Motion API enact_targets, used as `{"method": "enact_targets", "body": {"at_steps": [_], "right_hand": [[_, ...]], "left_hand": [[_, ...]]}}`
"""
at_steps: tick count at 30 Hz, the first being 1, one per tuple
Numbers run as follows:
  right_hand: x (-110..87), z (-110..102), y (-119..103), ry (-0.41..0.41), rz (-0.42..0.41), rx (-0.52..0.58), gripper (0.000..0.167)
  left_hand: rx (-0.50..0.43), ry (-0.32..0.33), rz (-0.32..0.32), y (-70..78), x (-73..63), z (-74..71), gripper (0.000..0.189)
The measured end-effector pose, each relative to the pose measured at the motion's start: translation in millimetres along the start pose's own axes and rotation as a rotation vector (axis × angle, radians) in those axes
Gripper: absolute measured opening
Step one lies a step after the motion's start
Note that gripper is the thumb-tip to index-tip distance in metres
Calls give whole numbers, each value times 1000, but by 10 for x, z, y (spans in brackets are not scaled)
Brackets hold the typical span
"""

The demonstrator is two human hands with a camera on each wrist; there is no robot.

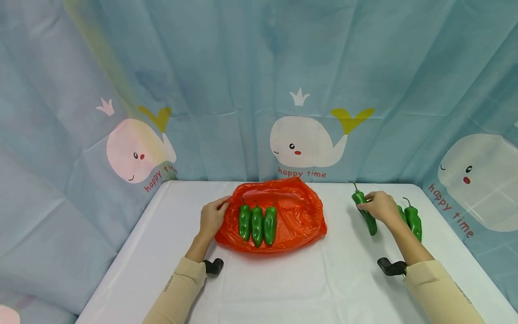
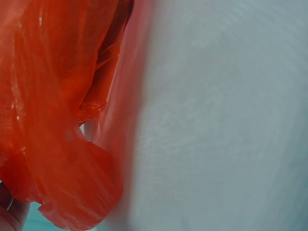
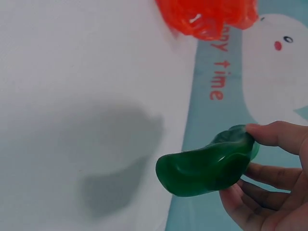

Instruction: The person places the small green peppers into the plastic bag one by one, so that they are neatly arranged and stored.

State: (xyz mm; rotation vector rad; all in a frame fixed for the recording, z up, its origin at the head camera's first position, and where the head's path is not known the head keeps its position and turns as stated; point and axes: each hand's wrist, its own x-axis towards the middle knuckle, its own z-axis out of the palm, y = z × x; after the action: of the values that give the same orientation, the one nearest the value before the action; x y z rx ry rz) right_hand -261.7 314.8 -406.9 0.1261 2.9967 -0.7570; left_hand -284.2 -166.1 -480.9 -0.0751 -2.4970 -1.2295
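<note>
A red plastic bag [image 1: 297, 225] lies spread open on the white table, with three green peppers [image 1: 257, 225] side by side in its left half. My left hand [image 1: 212, 218] pinches the bag's left rim; in the left wrist view the crumpled bag [image 2: 62, 120] fills the left side, and only a bit of the fingers shows at the corner. Between thumb and fingers, my right hand [image 1: 380, 206] holds another green pepper [image 1: 369, 220], stem pointing up and away. The right wrist view shows this pepper [image 3: 207, 168] above its shadow on the table.
More green peppers [image 1: 413, 220] lie on the table just right of my right hand, partly hidden behind it. The white table [image 1: 283, 288] ends at the back against a blue curtain [image 1: 226, 90] printed with whales. A black wrist mount [image 1: 391, 267] juts out from each forearm.
</note>
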Motion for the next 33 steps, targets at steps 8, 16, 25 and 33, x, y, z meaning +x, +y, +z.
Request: {"method": "enact_targets", "body": {"at_steps": [8, 16, 25, 33], "right_hand": [[-46, -47, -137, 4, -12, 22, 55], [-74, -79, -227, 8, -37, 26, 55], [-82, -108, -307, 32, -64, 28, 55], [-107, -180, -390, 60, -81, 50, 57]], "left_hand": [[1, -5, -7, -3, 1, 10, 24], [8, -10, -7, -1, -1, 6, 24], [10, -14, -7, -19, 11, 0, 24], [10, -11, -7, -22, -1, 8, 25]]}}
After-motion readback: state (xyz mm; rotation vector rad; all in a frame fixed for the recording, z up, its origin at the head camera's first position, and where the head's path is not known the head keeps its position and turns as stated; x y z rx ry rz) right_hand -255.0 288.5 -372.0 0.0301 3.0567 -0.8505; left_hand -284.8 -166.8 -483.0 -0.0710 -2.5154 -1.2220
